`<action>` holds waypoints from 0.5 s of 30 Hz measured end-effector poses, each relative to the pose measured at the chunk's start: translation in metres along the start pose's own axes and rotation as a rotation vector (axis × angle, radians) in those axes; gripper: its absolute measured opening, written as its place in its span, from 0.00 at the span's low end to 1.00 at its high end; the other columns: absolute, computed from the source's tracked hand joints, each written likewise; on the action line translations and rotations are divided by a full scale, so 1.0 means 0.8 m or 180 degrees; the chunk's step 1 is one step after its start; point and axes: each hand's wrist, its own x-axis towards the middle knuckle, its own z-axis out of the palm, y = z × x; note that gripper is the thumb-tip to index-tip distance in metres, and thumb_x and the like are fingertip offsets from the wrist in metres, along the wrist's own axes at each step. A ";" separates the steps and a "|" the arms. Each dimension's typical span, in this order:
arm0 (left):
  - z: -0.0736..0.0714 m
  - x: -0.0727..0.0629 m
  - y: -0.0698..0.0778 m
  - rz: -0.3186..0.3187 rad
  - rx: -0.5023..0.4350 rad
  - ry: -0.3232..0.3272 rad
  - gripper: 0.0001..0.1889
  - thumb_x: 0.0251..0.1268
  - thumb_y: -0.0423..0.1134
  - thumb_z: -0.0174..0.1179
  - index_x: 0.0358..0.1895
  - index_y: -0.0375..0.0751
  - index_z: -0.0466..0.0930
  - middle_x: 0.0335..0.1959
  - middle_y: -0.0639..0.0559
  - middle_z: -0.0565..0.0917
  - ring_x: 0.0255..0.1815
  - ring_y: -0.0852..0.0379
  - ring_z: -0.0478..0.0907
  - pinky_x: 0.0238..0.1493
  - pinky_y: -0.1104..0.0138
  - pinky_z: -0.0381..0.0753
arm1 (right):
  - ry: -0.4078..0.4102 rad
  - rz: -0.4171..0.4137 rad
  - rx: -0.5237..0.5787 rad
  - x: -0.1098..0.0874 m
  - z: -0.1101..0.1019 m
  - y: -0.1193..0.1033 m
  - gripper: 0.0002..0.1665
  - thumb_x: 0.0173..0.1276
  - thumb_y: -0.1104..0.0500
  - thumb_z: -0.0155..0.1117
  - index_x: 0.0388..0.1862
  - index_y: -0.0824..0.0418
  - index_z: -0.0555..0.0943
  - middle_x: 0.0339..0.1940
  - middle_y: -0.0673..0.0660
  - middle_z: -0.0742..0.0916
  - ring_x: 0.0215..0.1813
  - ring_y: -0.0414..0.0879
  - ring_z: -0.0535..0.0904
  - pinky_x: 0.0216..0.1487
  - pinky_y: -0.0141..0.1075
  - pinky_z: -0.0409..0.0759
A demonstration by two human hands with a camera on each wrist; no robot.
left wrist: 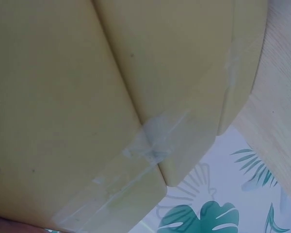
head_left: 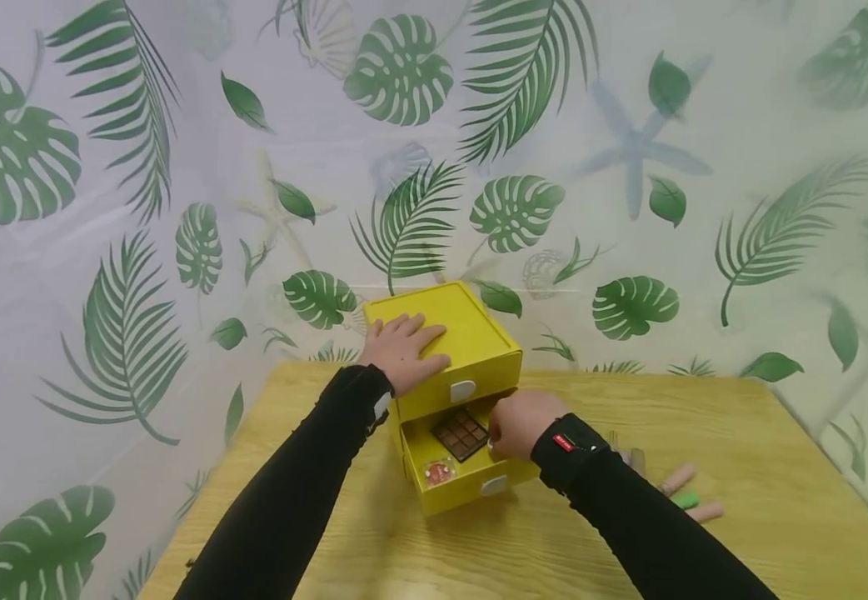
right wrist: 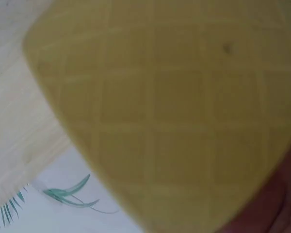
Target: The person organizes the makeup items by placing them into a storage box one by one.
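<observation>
My left hand lies flat with its fingers spread wide on the left part of the top of a yellow, box-shaped, two-drawer cabinet that stands on a pale wooden table. I take that palm to be steadying the light-looking cabinet, since its yellow lower drawer juts out toward the near side and could drag the rest along. The yellow upper drawer sits pushed in, so the lower one is reachable from above.

My right hand is bent in at the right side of the lower drawer, its fingers curled and dipping past the rim. Whether they pinch anything I cannot tell (my own knuckles block the look inside, and the right wrist view gives mostly a yellow gridded surface).

So the cabinet lies under my left hand, and the open drawer is below it, nearer and to the right, with my right hand at its far right. Inside, a dark square palette of brown pans lies flat between my hands, just left of the right one. A small clear square case with red inside sits in the near left corner, apart from both hands, perhaps leaving room on the right.
</observation>
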 end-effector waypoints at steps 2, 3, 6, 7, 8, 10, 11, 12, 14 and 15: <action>-0.001 0.001 0.001 0.0015 -0.0004 0.0000 0.34 0.75 0.64 0.45 0.79 0.55 0.64 0.80 0.45 0.59 0.80 0.42 0.51 0.77 0.41 0.44 | -0.0009 0.0008 0.0002 0.000 0.001 -0.002 0.07 0.59 0.52 0.77 0.27 0.50 0.87 0.22 0.43 0.81 0.26 0.41 0.74 0.32 0.38 0.78; -0.001 0.001 0.001 0.0019 -0.0006 0.0000 0.34 0.75 0.64 0.45 0.79 0.55 0.64 0.80 0.45 0.59 0.80 0.42 0.51 0.77 0.41 0.44 | -0.0006 0.0009 0.0009 0.001 0.001 -0.002 0.07 0.60 0.52 0.77 0.27 0.50 0.87 0.22 0.43 0.81 0.26 0.41 0.74 0.32 0.38 0.78; -0.001 0.002 0.001 0.0004 0.0010 -0.0012 0.34 0.75 0.64 0.45 0.79 0.55 0.63 0.80 0.45 0.59 0.81 0.43 0.51 0.77 0.41 0.44 | 0.0049 0.0001 0.0072 0.004 0.004 -0.002 0.06 0.60 0.53 0.77 0.28 0.50 0.86 0.23 0.43 0.81 0.27 0.42 0.74 0.33 0.39 0.78; -0.001 0.002 0.001 0.0000 0.0011 -0.0001 0.34 0.75 0.64 0.45 0.79 0.55 0.63 0.80 0.45 0.59 0.80 0.43 0.51 0.77 0.41 0.44 | 0.0079 0.0004 0.0087 0.005 0.005 -0.002 0.07 0.60 0.53 0.76 0.28 0.49 0.85 0.23 0.43 0.81 0.28 0.42 0.74 0.34 0.39 0.78; -0.001 0.003 0.001 -0.0004 0.0016 0.0003 0.34 0.75 0.64 0.45 0.79 0.55 0.63 0.80 0.45 0.59 0.80 0.43 0.51 0.77 0.41 0.44 | 0.0110 0.0005 0.0110 0.006 0.007 -0.001 0.07 0.60 0.54 0.76 0.28 0.49 0.84 0.23 0.44 0.80 0.28 0.43 0.74 0.34 0.39 0.78; 0.000 0.003 0.001 -0.0009 0.0023 0.0011 0.34 0.75 0.64 0.45 0.79 0.55 0.63 0.80 0.46 0.59 0.80 0.43 0.51 0.77 0.41 0.44 | 0.0152 0.0019 0.0172 0.008 0.010 0.000 0.07 0.60 0.54 0.76 0.27 0.49 0.84 0.23 0.44 0.80 0.28 0.43 0.73 0.34 0.39 0.76; 0.000 0.003 0.001 -0.0008 0.0019 0.0012 0.34 0.75 0.64 0.45 0.79 0.55 0.63 0.80 0.45 0.59 0.80 0.43 0.51 0.77 0.41 0.44 | 0.0163 0.0030 0.0200 0.008 0.012 0.001 0.07 0.60 0.54 0.76 0.27 0.48 0.83 0.23 0.44 0.79 0.28 0.43 0.73 0.34 0.38 0.75; 0.001 0.003 0.001 -0.0008 0.0018 0.0012 0.34 0.75 0.64 0.45 0.79 0.55 0.64 0.80 0.45 0.59 0.80 0.43 0.51 0.77 0.41 0.44 | 0.0180 0.0025 0.0229 0.008 0.014 0.001 0.07 0.60 0.54 0.76 0.28 0.48 0.83 0.23 0.44 0.79 0.28 0.43 0.73 0.33 0.38 0.75; 0.001 0.004 0.002 -0.0010 0.0016 0.0007 0.34 0.75 0.64 0.45 0.79 0.55 0.64 0.80 0.45 0.59 0.80 0.43 0.51 0.77 0.41 0.44 | 0.0206 0.0013 0.0295 0.008 0.016 0.003 0.06 0.60 0.55 0.75 0.29 0.48 0.84 0.23 0.44 0.79 0.27 0.43 0.73 0.32 0.39 0.74; 0.001 0.004 0.002 -0.0014 0.0017 0.0007 0.34 0.75 0.64 0.45 0.79 0.55 0.64 0.80 0.45 0.59 0.80 0.43 0.51 0.78 0.41 0.44 | 0.0224 0.0007 0.0317 0.008 0.017 0.004 0.06 0.60 0.55 0.75 0.29 0.49 0.84 0.23 0.44 0.79 0.27 0.43 0.73 0.32 0.39 0.74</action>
